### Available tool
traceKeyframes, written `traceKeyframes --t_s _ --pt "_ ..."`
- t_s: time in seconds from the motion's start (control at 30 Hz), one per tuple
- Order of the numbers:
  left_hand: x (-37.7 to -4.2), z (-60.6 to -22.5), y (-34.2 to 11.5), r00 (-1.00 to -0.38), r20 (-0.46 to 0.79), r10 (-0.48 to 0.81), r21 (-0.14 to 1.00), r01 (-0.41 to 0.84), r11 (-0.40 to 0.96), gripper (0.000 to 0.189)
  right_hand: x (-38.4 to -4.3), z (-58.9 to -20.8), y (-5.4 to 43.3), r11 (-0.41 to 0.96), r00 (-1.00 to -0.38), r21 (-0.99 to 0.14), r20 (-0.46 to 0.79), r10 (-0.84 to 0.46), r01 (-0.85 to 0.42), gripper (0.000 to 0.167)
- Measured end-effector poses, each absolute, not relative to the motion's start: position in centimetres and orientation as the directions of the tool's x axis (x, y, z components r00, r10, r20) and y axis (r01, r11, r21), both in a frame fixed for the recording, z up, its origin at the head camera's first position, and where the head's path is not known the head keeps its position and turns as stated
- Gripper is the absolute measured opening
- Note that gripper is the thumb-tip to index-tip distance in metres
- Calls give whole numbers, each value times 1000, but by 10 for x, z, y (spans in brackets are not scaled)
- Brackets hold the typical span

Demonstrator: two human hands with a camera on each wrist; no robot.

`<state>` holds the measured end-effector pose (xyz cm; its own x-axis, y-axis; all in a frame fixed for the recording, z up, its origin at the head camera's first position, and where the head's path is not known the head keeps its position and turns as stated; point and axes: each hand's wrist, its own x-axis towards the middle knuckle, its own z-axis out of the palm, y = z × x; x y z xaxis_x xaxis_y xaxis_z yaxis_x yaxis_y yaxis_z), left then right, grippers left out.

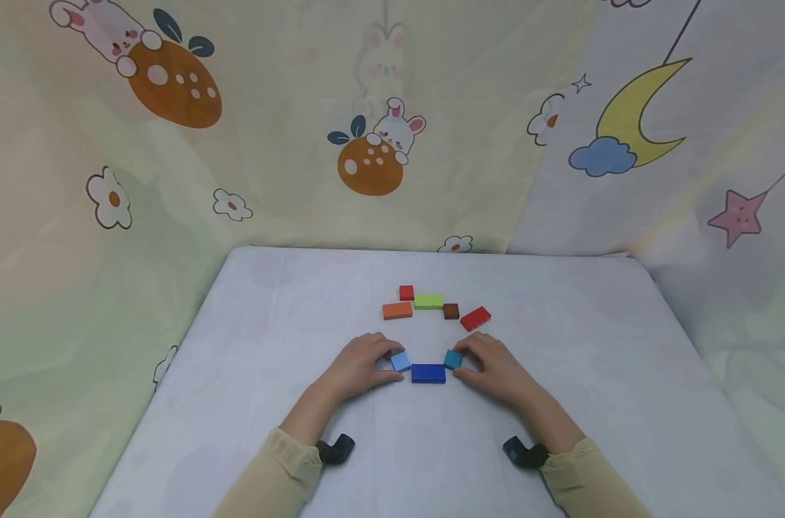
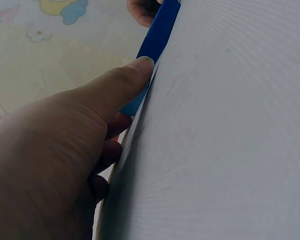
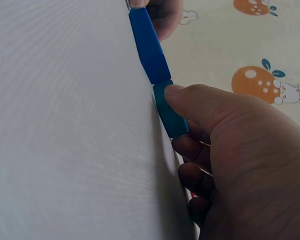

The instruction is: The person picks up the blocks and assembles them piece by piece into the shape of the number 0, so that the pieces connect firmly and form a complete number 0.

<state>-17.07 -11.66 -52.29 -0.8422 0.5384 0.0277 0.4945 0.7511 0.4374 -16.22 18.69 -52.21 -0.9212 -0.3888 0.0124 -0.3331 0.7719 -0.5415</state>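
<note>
My left hand [image 1: 362, 367] pinches a light blue block [image 1: 401, 361] between thumb and fingers; in the left wrist view the thumb covers part of it. Opposite, my right hand [image 1: 496, 367] pinches a teal block [image 1: 453, 359], its thumb pressed on the near side in the right wrist view. Between the two lies a dark blue rectangular block [image 1: 428, 373] flat on the table. The teal block sits right at the dark blue block's upper right corner. The light blue block is tilted near its upper left corner.
Beyond the hands lie an orange block [image 1: 397, 311], a small red block [image 1: 406, 293], a lime green block [image 1: 429, 301], a brown block [image 1: 451, 311] and a tilted red block [image 1: 475, 319]. The white-covered table [image 1: 288, 302] ends at a patterned cloth backdrop [image 1: 288, 144].
</note>
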Motion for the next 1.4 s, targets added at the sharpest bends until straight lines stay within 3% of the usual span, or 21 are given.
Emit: traceKeyframes --t_s 0.4,0.67,0.8,1.0,1.4 --pt "-172 -525 -118 -839 38 543 431 504 748 49 -164 -523 188 757 -921 -561 23 -388 -333 33" --pt "-170 -527 -117 -848 1 529 443 475 761 49 -171 -510 196 787 -982 -590 80 -169 -183 22" --pt "-169 -527 -117 -851 3 525 442 472 763 50 -183 -509 206 812 -998 -580 50 -46 -67 40" --pt "-169 -527 -117 -852 6 524 434 475 766 50 -200 -515 207 864 -998 -503 -58 -15 16 81" --pt "-171 -526 -116 -842 40 538 420 502 755 51 -209 -521 197 892 -997 -445 -49 58 74 79"
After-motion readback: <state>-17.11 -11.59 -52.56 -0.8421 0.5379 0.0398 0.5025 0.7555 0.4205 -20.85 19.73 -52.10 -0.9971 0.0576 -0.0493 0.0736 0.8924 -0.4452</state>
